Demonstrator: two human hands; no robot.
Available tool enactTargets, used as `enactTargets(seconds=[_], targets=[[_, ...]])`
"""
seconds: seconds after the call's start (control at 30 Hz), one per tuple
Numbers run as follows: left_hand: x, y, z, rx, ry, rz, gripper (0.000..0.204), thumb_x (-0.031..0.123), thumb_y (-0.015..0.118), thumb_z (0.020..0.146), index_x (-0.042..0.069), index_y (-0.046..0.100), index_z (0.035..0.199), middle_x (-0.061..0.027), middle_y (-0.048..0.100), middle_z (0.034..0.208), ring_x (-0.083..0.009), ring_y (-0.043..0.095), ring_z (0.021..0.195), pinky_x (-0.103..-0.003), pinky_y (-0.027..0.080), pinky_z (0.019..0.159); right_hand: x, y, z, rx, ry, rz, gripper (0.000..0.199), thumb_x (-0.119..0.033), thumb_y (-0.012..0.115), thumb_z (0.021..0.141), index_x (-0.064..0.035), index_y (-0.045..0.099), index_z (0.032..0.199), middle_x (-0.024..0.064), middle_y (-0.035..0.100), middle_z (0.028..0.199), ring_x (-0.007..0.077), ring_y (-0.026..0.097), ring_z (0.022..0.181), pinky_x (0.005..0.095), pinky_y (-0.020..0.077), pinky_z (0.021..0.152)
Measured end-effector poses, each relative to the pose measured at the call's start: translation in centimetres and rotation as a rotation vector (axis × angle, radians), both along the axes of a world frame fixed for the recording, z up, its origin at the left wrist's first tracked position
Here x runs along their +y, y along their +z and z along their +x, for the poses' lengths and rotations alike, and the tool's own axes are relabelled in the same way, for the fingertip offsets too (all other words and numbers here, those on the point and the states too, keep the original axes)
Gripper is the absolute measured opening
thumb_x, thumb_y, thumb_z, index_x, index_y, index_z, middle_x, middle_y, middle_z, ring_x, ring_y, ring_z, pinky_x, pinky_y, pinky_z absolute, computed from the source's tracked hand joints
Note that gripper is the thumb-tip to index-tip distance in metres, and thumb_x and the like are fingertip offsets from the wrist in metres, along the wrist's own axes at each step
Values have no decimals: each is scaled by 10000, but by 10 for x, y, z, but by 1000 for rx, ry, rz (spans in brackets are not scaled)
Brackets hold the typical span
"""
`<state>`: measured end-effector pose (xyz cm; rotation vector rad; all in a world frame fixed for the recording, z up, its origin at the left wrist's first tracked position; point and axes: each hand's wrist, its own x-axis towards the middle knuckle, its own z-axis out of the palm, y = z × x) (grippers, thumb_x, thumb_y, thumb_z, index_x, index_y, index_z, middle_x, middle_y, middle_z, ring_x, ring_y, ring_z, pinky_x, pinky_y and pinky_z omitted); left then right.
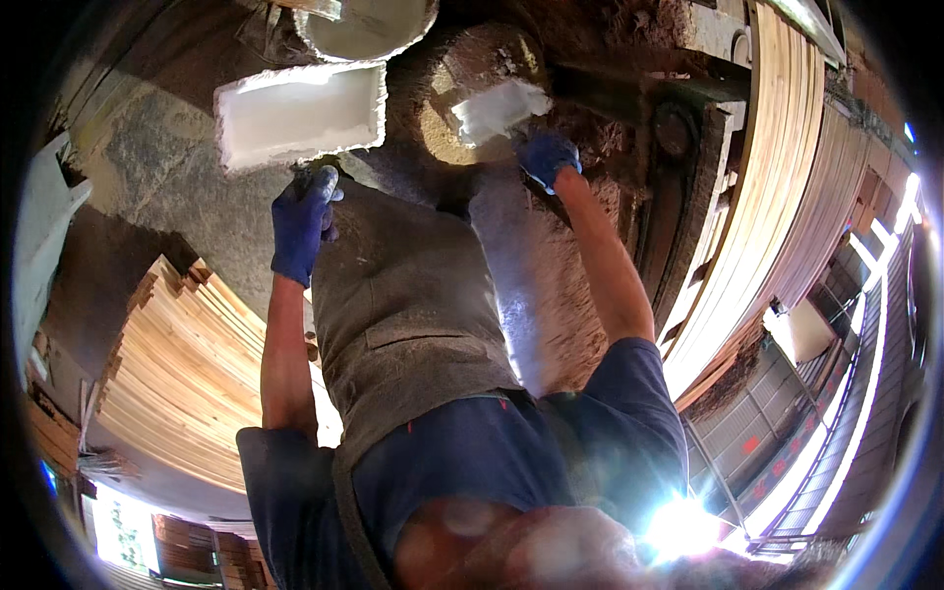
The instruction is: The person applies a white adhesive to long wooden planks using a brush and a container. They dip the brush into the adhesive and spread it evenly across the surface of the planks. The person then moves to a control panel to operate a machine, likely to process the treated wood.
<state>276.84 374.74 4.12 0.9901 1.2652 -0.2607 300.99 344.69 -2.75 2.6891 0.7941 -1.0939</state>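
Observation:
My left hand (307,221), in a blue work glove, is closed just below a rectangular tray (224,128) with a crusted white rim. A smooth white material fills the tray; whether my fingertips touch its near edge is unclear. My right hand (549,159), also blue-gloved, is curled at the right of a pale, shiny, irregular piece (500,111). That piece rests over a brown, dusty round form (447,138) with a yellowish, grainy edge. What either hand holds, if anything, is hidden. A grey-brown apron (403,285) hangs between my arms.
A round tub (430,22) with a crusted white rim and pale contents stands beyond the tray. Stacked light wooden boards lie left (187,369) and right (772,187). Dark machinery (674,133) stands right of my right hand. Reddish-brown dust (580,334) covers the surface beneath my right arm.

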Motion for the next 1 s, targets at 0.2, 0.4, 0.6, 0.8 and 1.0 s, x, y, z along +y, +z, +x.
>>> enactTargets(seconds=[0.2, 0.4, 0.6, 0.8, 1.0], targets=[[-20, -4, -5, -47, 24, 4, 269, 332, 712, 841, 80, 623, 866, -20, 570, 631, -35, 373, 412, -236, 361, 367, -27, -1, 10, -11, -95, 55, 440, -432, 399, 912, -103, 622, 1102, 212, 621, 1122, 392, 592, 1027, 465, 477, 875], [-47, -1, 8, 17, 25, 14, 280, 338, 718, 834, 80, 609, 836, -12, 551, 612, -44, 370, 406, -246, 371, 359, -28, -11, 25, 155, 309, 142, 380, -276, 509, 859, -44, 615, 1140, 198, 588, 1214, 382, 579, 1076, 466, 455, 918], [-70, 5, 17, -27, 54, -16, 247, 313, 712, 846, 91, 605, 833, -8, 560, 624, -45, 381, 411, -252, 349, 353, -9, -43, 24, 157, 553, 182, 316, -108, 583, 786, -68, 623, 1097, 180, 638, 1077, 357, 614, 1036, 466, 507, 825], [-87, 3, 12, -59, 112, 50, 220, 288, 704, 855, 91, 608, 833, 5, 543, 600, -54, 377, 398, -261, 337, 352, 1, -45, 32, 134, 707, 189, 301, -69, 597, 777, -64, 626, 1077, 178, 649, 1050, 360, 649, 949, 465, 528, 773], [-99, -3, 3, -26, 119, 77, 225, 299, 694, 862, 91, 617, 822, 23, 509, 563, -44, 375, 399, -256, 341, 355, -17, -58, 34, 72, 544, 225, 272, -100, 563, 823, -82, 633, 1086, 164, 644, 1106, 347, 629, 1016, 457, 511, 830]])
